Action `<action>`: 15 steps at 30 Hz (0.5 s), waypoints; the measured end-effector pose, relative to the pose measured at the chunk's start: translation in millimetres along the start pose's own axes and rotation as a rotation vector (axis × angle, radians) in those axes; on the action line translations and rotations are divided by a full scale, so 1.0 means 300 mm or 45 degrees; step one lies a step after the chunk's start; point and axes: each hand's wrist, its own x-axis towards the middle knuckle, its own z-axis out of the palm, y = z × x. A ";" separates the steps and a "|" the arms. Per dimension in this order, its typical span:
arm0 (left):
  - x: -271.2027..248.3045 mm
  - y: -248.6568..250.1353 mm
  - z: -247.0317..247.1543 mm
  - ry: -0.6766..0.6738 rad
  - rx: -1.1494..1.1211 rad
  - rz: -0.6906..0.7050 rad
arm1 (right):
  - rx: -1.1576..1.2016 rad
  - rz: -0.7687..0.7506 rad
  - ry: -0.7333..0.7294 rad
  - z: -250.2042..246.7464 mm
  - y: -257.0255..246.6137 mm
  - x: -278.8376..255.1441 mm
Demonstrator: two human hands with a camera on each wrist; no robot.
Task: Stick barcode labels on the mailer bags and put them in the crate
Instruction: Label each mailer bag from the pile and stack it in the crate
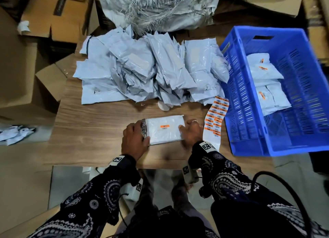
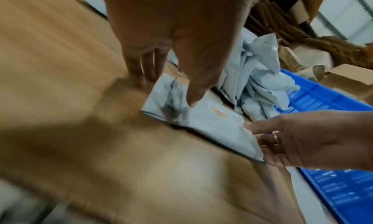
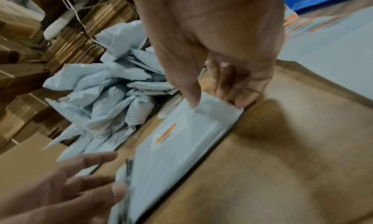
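A grey mailer bag (image 1: pixel 164 129) lies flat near the table's front edge, with an orange barcode label (image 1: pixel 164 126) stuck on its top. My left hand (image 1: pixel 142 131) is at its crumpled left end. The thumb presses on top and the straight fingers (image 2: pixel 141 77) reach past the far corner. My right hand (image 1: pixel 187 127) pinches the right end, thumb on top and fingers (image 3: pixel 242 99) curled at the edge. The same bag (image 3: pixel 177 155) and label (image 3: pixel 166 134) show in the right wrist view. The blue crate (image 1: pixel 249 145) stands to the right and holds several labelled bags (image 1: pixel 267 81).
A sheet of orange barcode labels (image 1: pixel 216 116) hangs over the table between the bag and the crate. A large heap of unlabelled mailer bags (image 1: pixel 151 68) fills the back of the wooden table (image 1: pixel 92 127). Cardboard boxes (image 1: pixel 26 77) crowd the left and rear.
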 end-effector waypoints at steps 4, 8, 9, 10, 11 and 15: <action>0.057 0.003 -0.029 -0.119 -0.339 -0.003 | 0.273 -0.005 -0.226 -0.006 -0.025 -0.009; 0.058 0.042 -0.084 -0.039 -0.689 -0.168 | 0.636 0.001 -0.393 -0.081 -0.082 -0.077; 0.050 0.056 -0.099 -0.071 -0.799 -0.191 | 0.659 -0.012 -0.391 -0.107 -0.086 -0.087; 0.046 0.077 -0.115 -0.127 -0.912 -0.176 | 0.675 -0.044 -0.364 -0.148 -0.099 -0.108; 0.040 0.097 -0.129 -0.209 -1.007 -0.147 | 0.690 -0.062 -0.332 -0.187 -0.107 -0.130; 0.043 0.251 -0.200 -0.558 -1.075 0.171 | 0.768 -0.210 -0.209 -0.386 -0.136 -0.231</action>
